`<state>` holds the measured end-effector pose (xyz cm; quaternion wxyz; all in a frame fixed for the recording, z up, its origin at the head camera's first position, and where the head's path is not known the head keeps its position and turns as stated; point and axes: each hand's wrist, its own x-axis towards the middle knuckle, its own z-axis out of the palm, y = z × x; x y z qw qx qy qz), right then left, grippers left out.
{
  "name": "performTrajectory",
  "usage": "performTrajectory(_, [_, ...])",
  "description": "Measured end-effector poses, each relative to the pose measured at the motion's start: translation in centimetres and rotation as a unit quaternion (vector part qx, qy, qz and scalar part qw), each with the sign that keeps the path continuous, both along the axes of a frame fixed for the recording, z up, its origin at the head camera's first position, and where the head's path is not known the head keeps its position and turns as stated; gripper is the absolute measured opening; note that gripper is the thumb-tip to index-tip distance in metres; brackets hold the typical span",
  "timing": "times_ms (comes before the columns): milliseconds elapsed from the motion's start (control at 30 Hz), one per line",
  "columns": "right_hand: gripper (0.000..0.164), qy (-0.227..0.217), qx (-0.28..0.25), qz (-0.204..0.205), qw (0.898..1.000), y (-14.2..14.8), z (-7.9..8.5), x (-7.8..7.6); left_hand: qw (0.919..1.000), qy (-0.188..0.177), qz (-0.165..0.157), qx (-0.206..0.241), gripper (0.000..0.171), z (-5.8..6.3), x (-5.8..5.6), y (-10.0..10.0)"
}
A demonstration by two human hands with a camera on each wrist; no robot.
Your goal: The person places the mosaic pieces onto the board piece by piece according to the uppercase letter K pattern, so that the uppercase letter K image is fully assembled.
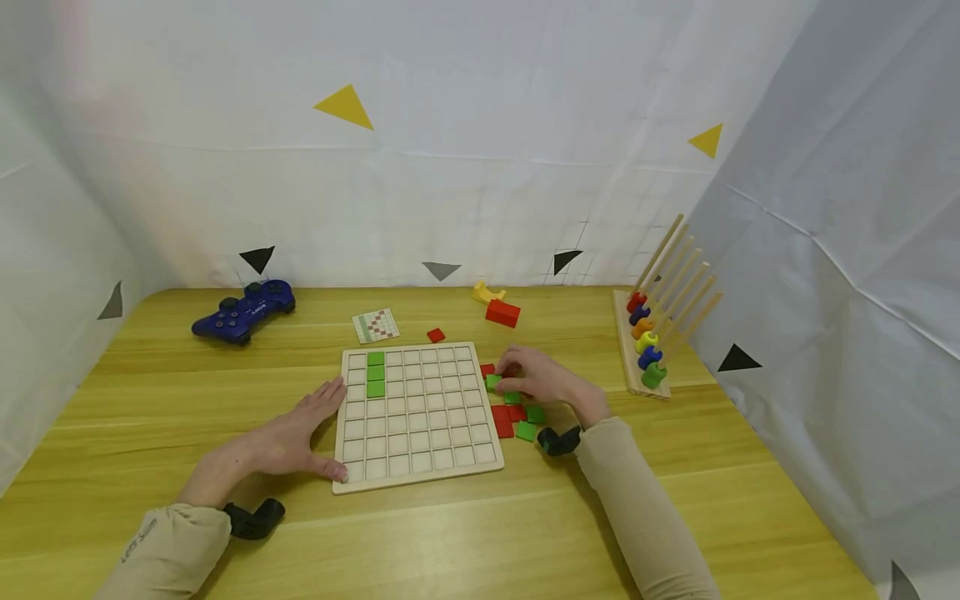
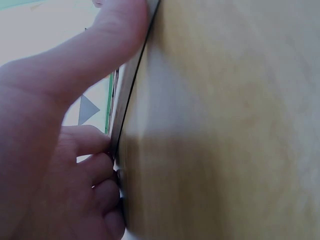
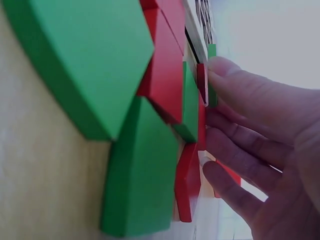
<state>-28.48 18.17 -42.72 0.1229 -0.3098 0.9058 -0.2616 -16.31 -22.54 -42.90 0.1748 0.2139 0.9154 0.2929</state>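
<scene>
Rests left hand (image 1: pixel 294 435) against edge of board (image 1: pixel 418 417), with thumb spread wide from fingers. Pinches green tile (image 1: pixel 492 383) in fingertips of right hand (image 1: pixel 547 379).

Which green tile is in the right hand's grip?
The green tile pinched by the right hand, just beside the board; the other green tiles lie unheld.

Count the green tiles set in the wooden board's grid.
3, all in the second column from the left on the board: the top tile in the first row, the middle tile in the second, the bottom tile in the third. None appears hidden.
</scene>
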Motion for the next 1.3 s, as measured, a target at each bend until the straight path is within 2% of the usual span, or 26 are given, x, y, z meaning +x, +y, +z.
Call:
performTrajectory(233, [0.021, -0.021, -0.032, -0.022, 0.999, 0.0, 0.1, 0.1, 1.0, 0.002, 0.0, -0.001, 0.126, 0.0, 0.0, 0.0])
performTrajectory(400, [0.021, -0.006, -0.034, -0.017, 0.999, -0.1, 0.1, 0.1, 1.0, 0.002, -0.002, -0.001, 0.126, -0.1, -0.1, 0.0])
performTrajectory(533, [0.022, 0.016, -0.036, -0.003, 0.999, -0.9, 1.1, 0.7, 1.0, 0.002, -0.003, 0.0, 0.127, -0.1, -0.2, 0.0])
performTrajectory(733, [0.022, 0.048, -0.03, 0.039, 0.998, -3.9, 2.9, 1.6, 1.0, 0.002, 0.0, -0.001, 0.127, 0.1, -0.1, 0.0])
performTrajectory(1167, [0.024, 0.046, -0.001, 0.109, 0.993, -12.1, 4.6, 2.7, 1.0, 0.0, -0.003, 0.0, 0.125, 0.0, 0.0, -0.1])
performTrajectory(1300, [0.028, 0.037, -0.006, 0.113, 0.993, -14.1, 4.5, 2.9, 1.0, 0.0, -0.003, -0.002, 0.125, 0.0, 0.0, -0.1])
